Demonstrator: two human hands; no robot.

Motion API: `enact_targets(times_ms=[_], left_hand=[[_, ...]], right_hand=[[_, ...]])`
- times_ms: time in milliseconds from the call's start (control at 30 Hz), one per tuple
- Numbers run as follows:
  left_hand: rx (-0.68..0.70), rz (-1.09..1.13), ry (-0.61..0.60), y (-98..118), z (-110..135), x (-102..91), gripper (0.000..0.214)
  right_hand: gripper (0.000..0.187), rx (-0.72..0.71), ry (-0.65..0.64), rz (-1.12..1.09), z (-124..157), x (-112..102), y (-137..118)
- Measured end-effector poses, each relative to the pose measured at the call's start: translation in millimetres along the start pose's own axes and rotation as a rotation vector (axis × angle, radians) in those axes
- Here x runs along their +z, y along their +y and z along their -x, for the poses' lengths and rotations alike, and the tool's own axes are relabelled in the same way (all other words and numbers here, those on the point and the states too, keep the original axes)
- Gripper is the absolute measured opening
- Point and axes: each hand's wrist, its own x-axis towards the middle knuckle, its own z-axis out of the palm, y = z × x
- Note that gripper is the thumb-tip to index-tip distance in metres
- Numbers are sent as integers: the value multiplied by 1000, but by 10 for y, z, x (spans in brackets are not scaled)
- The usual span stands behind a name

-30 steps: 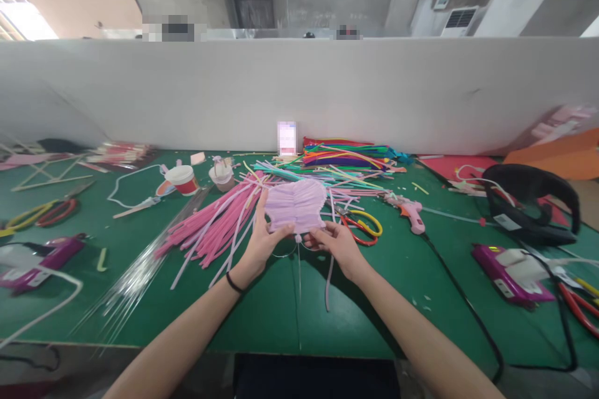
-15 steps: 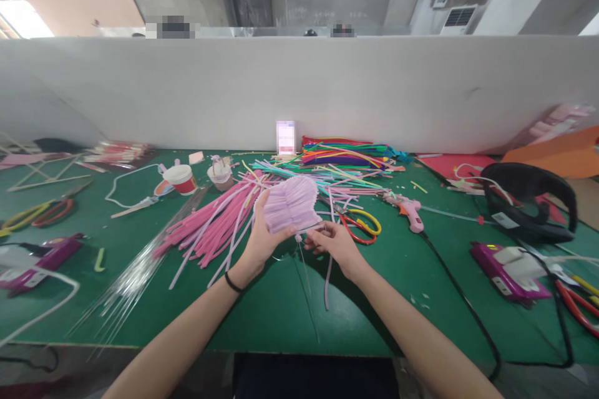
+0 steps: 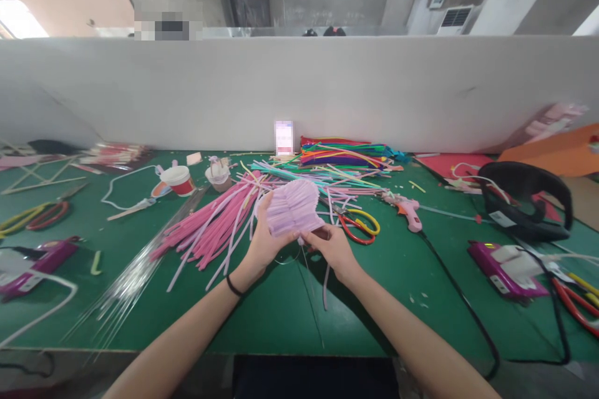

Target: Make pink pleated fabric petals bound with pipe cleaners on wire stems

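Note:
A fan-shaped piece of lilac pipe cleaners (image 3: 291,207), set side by side, is held up over the green table. My left hand (image 3: 267,240) grips its left and lower edge, thumb across the front. At its lower right corner, my right hand (image 3: 331,248) pinches the edge with thumb and fingers, close to the left thumb. Thin wires (image 3: 312,299) hang down from between the hands. Behind and left of the piece lies a bundle of pink pipe cleaners (image 3: 206,221). Scissors with red and yellow handles (image 3: 360,224) lie just right of it.
A pink glue gun (image 3: 410,212) lies to the right, its black cord running forward. Loose metal wires (image 3: 135,274) and a paper cup (image 3: 180,181) are on the left. Purple power strips (image 3: 508,271) sit at both sides. A grey partition (image 3: 299,84) closes off the back.
My right hand has shifted slightly left along the lower edge, closer to my left thumb. The lilac piece has tilted a little. The view has moved slightly.

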Motion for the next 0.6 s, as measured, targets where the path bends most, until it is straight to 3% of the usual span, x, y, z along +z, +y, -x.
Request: enact_targets(times_ms=[600], left_hand=[[74, -136, 31, 57, 2, -39, 91]], right_hand=[[37, -30, 79, -108, -13, -95, -76]])
